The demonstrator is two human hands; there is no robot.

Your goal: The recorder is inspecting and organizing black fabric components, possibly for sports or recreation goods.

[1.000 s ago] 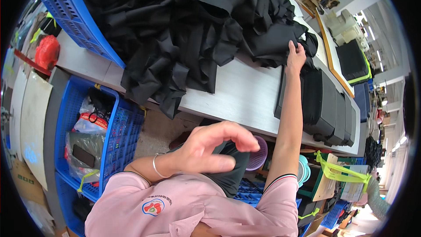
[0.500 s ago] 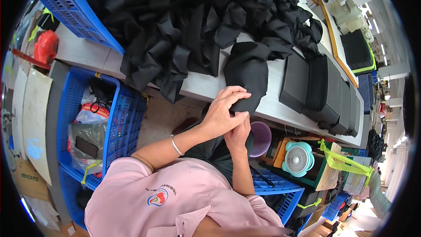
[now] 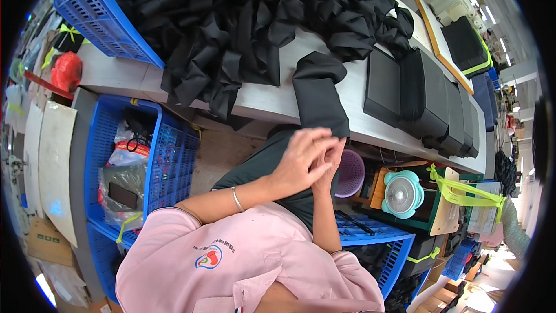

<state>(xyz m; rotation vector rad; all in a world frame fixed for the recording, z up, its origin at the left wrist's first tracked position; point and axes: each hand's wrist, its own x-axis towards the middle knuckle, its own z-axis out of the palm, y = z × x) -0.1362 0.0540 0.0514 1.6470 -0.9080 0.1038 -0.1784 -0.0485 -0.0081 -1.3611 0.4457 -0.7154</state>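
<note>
A black fabric piece (image 3: 320, 101) lies over the table's near edge, its far end curled up on the tabletop. Its near edge runs down into my right hand (image 3: 330, 167), whose fingers close on it. Across the front of that hand reaches my left hand (image 3: 296, 162), fingers stretched and thumb apart, slightly blurred. I see no cloth gripped in the left hand, though its fingertips overlap the right hand and the fabric's edge. A large heap of black fabric pieces (image 3: 255, 35) covers the table beyond. Neat stacks of black pieces (image 3: 425, 95) stand to the right.
Left of me, a blue crate (image 3: 152, 168) holds bags and a phone (image 3: 123, 195). Another blue crate (image 3: 104, 17) tilts on the grey table (image 3: 263, 101). A purple basket (image 3: 350, 174), a turquoise fan (image 3: 402, 194) and a blue basket (image 3: 370, 229) sit low on the right.
The fabric piece has been drawn straighter and hangs toward me. My left hand has come off its surface, nearer my body; my right hand has shifted up along the edge.
</note>
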